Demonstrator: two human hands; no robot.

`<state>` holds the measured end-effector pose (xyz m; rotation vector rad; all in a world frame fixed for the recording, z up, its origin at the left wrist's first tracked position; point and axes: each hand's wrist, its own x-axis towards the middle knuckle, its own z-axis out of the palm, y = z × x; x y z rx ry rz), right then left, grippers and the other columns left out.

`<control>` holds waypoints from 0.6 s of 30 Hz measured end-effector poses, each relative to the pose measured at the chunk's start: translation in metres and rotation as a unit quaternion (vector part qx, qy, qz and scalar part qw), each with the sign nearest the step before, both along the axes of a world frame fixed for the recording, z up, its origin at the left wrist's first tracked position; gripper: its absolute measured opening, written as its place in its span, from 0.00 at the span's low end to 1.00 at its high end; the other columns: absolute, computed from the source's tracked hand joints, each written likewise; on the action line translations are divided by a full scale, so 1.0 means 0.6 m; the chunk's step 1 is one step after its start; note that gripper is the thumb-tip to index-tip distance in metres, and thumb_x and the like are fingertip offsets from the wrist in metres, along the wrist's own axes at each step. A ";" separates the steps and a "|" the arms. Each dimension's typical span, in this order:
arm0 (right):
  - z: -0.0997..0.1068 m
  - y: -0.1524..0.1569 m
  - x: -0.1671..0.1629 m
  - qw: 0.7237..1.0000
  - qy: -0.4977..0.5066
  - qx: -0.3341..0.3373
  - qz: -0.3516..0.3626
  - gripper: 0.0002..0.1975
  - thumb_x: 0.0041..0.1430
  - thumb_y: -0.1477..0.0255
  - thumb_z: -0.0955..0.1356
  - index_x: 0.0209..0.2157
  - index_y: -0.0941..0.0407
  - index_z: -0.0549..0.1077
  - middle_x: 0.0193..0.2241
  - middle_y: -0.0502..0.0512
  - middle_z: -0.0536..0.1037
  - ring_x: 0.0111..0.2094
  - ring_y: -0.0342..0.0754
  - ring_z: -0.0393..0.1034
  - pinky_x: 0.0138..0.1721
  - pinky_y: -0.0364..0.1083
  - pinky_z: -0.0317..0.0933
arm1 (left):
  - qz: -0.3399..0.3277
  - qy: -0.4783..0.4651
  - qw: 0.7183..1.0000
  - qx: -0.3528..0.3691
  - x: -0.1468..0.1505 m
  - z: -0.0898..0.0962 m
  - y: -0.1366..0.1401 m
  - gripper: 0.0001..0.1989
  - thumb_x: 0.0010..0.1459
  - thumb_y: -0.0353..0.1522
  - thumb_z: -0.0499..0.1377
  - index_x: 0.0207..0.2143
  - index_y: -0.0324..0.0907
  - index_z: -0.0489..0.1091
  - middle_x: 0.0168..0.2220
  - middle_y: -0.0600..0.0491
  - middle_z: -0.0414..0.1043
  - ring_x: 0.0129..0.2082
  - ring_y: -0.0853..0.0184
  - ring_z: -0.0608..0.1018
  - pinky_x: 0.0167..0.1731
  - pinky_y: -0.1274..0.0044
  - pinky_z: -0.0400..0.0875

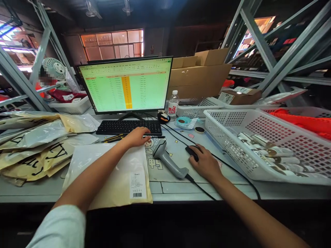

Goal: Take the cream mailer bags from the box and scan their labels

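Note:
My left hand (138, 136) rests at the front edge of the black keyboard (113, 127), its fingers reaching over the keys and gripping nothing. Beneath that forearm lies a cream mailing bag (108, 172) with a white barcode label (138, 185). My right hand (205, 163) is wrapped over a black computer mouse (192, 153) on the printed desk mat (168, 144). Between my hands a grey barcode scanner (169, 160) lies on its side, its cable running toward the desk's front edge. Behind the keyboard stands a monitor (108, 89) showing a spreadsheet with an orange column.
Filled mailing bags (38, 144) are piled at the left. A white basket (230, 151) of rolled labels stands at the right. Behind are a water bottle (173, 104), blue tape (184, 122) and a cardboard box (199, 81). Metal shelf posts (41, 57) frame the desk.

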<state>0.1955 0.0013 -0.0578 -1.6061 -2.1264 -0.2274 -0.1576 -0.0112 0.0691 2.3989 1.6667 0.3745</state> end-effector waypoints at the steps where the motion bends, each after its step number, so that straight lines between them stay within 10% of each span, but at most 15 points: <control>1: 0.001 -0.001 -0.001 1.000 -0.001 -0.002 -0.001 0.23 0.66 0.67 0.62 0.60 0.52 0.75 0.64 0.61 0.71 0.60 0.60 0.71 0.55 0.58 0.73 | 0.014 0.016 1.000 -0.003 0.008 -0.016 0.040 0.18 0.69 0.35 0.59 0.59 0.41 0.72 0.64 0.42 0.71 0.65 0.51 0.70 0.66 0.59 0.63; 9: 0.003 -0.006 0.000 1.000 0.000 -0.001 -0.003 0.24 0.66 0.67 0.63 0.60 0.52 0.76 0.64 0.62 0.72 0.60 0.62 0.71 0.52 0.59 0.75 | 0.043 0.092 0.995 -0.005 0.059 -0.089 0.158 0.31 0.67 0.47 0.63 0.67 0.45 0.66 0.75 0.43 0.51 0.75 0.42 0.50 0.69 0.44 0.49; 15: 0.000 -0.001 -0.006 1.000 -0.002 0.016 0.001 0.23 0.66 0.68 0.63 0.59 0.53 0.76 0.63 0.63 0.72 0.58 0.61 0.72 0.53 0.59 0.75 | 0.042 0.077 0.996 0.020 0.057 -0.055 0.140 0.28 0.70 0.46 0.60 0.66 0.43 0.68 0.77 0.43 0.49 0.76 0.45 0.49 0.71 0.48 0.49; 18: -0.002 -0.002 0.006 1.000 -0.005 0.022 -0.004 0.23 0.66 0.67 0.63 0.59 0.53 0.76 0.63 0.62 0.73 0.58 0.61 0.73 0.54 0.59 0.74 | 0.028 0.059 0.998 0.003 -0.009 -0.016 0.094 0.29 0.70 0.47 0.57 0.67 0.43 0.66 0.70 0.42 0.64 0.69 0.52 0.67 0.66 0.62 0.63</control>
